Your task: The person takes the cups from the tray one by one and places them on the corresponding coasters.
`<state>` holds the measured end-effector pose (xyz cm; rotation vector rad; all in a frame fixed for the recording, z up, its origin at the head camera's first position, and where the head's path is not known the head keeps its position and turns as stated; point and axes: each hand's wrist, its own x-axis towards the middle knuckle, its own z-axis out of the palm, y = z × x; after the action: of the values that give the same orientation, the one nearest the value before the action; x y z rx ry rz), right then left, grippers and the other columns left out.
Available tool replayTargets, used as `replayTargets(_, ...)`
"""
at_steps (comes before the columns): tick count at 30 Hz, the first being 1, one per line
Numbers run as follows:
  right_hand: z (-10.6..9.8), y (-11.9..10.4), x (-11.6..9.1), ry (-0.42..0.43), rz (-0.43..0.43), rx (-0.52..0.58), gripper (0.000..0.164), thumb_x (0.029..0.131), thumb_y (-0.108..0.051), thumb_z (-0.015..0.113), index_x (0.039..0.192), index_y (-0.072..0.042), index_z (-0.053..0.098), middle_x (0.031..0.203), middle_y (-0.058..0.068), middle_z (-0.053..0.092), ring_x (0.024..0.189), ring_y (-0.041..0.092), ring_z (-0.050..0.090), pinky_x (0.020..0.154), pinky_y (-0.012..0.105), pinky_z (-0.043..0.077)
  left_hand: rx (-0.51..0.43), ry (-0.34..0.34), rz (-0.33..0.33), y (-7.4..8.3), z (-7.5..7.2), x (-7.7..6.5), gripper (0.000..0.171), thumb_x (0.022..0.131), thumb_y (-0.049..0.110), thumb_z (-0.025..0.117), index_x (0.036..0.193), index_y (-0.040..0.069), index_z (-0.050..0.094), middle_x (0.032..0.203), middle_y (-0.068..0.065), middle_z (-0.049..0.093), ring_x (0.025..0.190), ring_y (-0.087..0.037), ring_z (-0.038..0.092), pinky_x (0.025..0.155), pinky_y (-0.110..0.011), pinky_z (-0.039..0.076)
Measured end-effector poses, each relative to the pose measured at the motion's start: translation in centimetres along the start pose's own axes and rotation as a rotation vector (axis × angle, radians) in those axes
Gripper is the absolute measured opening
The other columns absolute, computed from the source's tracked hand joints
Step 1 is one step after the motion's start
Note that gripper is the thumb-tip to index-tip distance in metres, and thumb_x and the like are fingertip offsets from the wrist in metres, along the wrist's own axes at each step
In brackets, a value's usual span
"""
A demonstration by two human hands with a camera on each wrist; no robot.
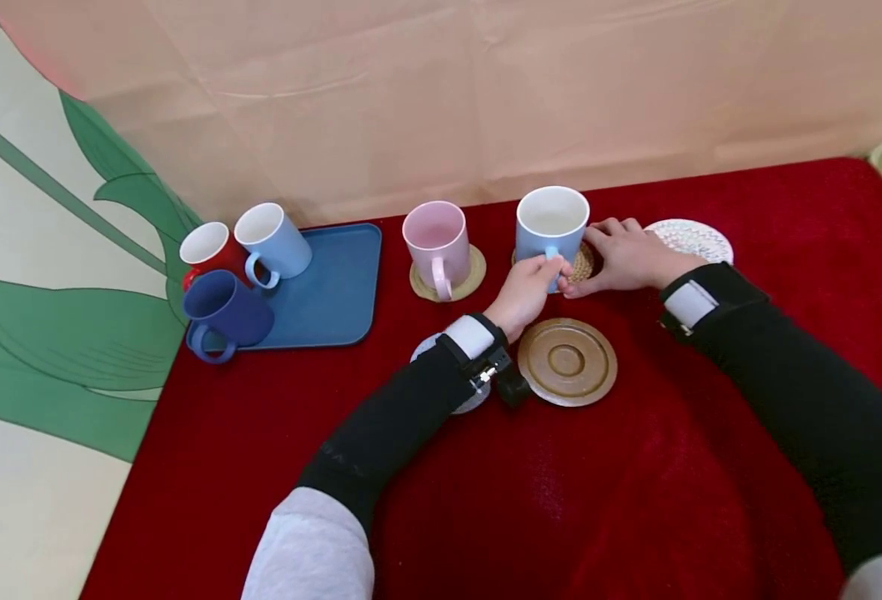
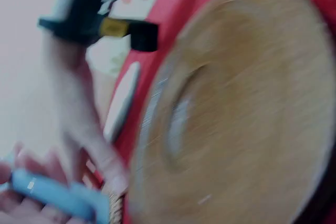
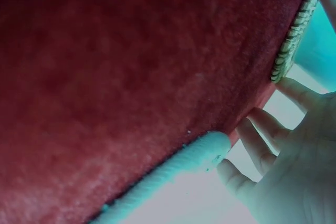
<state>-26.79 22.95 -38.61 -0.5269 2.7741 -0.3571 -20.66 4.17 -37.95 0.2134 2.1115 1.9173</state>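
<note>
Near a pink mug, the pale blue mug sits on a woven mat on red cloth. The left hand holds its handle. The right hand touches the mat's edge, fingers spread.

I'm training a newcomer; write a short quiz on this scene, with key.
1. Which hand grips a light blue cylindrical mug? A. Right hand B. Left hand
2. True or false: a pink cylindrical mug stands on the blue rectangular tray.
3. What round object lies between the person's forearms?

Key: 1. B. 2. False; the pink mug stands on a round beige coaster. 3. A round brown ringed disc.
</note>
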Motion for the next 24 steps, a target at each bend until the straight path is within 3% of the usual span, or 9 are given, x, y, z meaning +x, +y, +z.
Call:
replayTargets(5,-0.3,0.2,-0.1,-0.015,0.01,-0.003,0.108,0.077,-0.064,0.078,0.15,0.003,0.037,0.142,0.038,0.036,0.125,0.054,0.034,0.097,0.069,0.037,-0.042,-0.067,-0.023,0.2,-0.5,0.1,0.032,0.107,0.01,0.047,0.109,-0.016,0.065,0.079,-0.007,0.06,0.081,-0.011,0.059,0.085,-0.015,0.041)
replayTargets(12,-0.3,0.4,-0.2,-0.011,0.018,-0.01,0.108,0.077,-0.062,0.078,0.15,0.004,0.036,0.14,0.038,0.037,0.124,0.055,0.034,0.097,0.069,0.037,-0.082,-0.019,-0.004,0.0,0.5,0.0,0.032,0.109,0.011,0.046,0.106,-0.015,0.064,0.081,-0.008,0.059,0.081,-0.014,0.059,0.08,-0.015,0.042)
replayTargets(17,-0.2,0.6,-0.2,-0.001,0.015,-0.006,0.107,0.078,-0.059,0.079,0.15,0.006,0.036,0.138,0.038,0.038,0.124,0.054,0.034,0.097,0.069,0.037,-0.08,0.033,0.022,-0.1,1.3,-0.1,0.031,0.108,0.011,0.048,0.103,-0.014,0.065,0.079,-0.009,0.06,0.077,-0.006,0.053,0.076,-0.015,0.04)
replayTargets(24,-0.1,0.8,-0.3,0.014,0.007,-0.008,0.104,0.08,-0.056,0.079,0.15,0.008,0.035,0.137,0.038,0.039,0.123,0.055,0.034,0.097,0.07,0.037,-0.122,0.063,0.044,-0.1,2.3,0.1,0.029,0.108,0.009,0.048,0.101,-0.014,0.065,0.077,-0.004,0.058,0.071,-0.005,0.052,0.071,-0.021,0.043)
